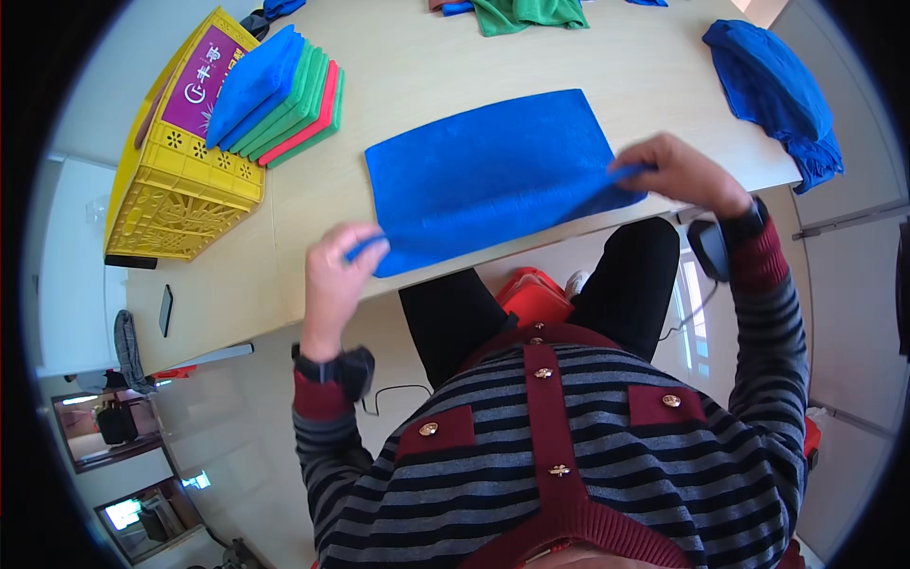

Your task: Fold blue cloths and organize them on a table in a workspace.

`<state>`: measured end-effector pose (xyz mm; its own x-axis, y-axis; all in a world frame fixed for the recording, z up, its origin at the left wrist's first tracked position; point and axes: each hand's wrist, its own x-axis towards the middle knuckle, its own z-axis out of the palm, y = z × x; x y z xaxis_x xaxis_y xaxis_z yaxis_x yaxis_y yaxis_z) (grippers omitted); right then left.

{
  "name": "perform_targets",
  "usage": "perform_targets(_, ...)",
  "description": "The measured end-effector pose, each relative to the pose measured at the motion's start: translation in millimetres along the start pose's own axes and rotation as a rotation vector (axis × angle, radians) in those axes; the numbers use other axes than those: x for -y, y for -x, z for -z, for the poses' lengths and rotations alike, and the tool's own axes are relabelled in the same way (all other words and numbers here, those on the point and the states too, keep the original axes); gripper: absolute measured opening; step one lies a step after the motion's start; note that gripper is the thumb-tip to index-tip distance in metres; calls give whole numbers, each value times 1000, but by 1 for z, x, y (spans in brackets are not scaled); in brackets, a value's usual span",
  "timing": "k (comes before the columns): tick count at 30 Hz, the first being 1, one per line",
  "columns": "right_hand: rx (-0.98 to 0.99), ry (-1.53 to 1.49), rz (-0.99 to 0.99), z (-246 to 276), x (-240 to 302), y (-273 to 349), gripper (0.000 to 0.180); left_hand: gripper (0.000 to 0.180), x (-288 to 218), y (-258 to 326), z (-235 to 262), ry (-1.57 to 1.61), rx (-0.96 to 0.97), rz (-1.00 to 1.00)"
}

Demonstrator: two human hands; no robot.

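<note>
Striped sweater (493, 417) fronts the table (664, 57). At the table's left end stands a crate (180, 223). By the table's near edge lies a cloth (488, 156), its near side lifted, pinched closely by left hand (336, 270) and right hand (684, 171).

Blue cloth (488, 156), yellow crate (185, 226), grey-and-black striped sweater (611, 436)

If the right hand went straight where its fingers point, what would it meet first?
Most likely the blue cloth, lying just ahead on the table; the right hand pinches its raised edge. Height is unclear.
</note>
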<state>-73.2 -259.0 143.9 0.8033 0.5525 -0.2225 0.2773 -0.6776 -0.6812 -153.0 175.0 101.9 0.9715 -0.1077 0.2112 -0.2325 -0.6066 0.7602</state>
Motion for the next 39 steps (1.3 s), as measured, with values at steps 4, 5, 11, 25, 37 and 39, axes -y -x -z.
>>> perform_targets(4, -136, 40, -60, 17, -18, -74, 28, 21, 50, -77, -6, 55, -38, 81)
perform_targets(5, -140, 46, -60, 17, -31, -92, 28, 21, 64, -92, -14, 59, -42, 76)
perform_targets(11, -316, -148, -223, -9, -73, -134, 44, 27, 126, -118, -39, 47, -81, 113)
perform_targets(25, -864, -199, -192, -97, -61, -55, 49, 56, 69, -8, -68, 175, -322, 251)
perform_targets(37, -1068, 245, -185, -119, -45, -65, 42, 47, 72, 3, -76, -253, -525, 67)
perform_targets(39, -1035, 304, -198, -118, -46, -64, 42, 47, 70, 5, -75, -238, -511, 103)
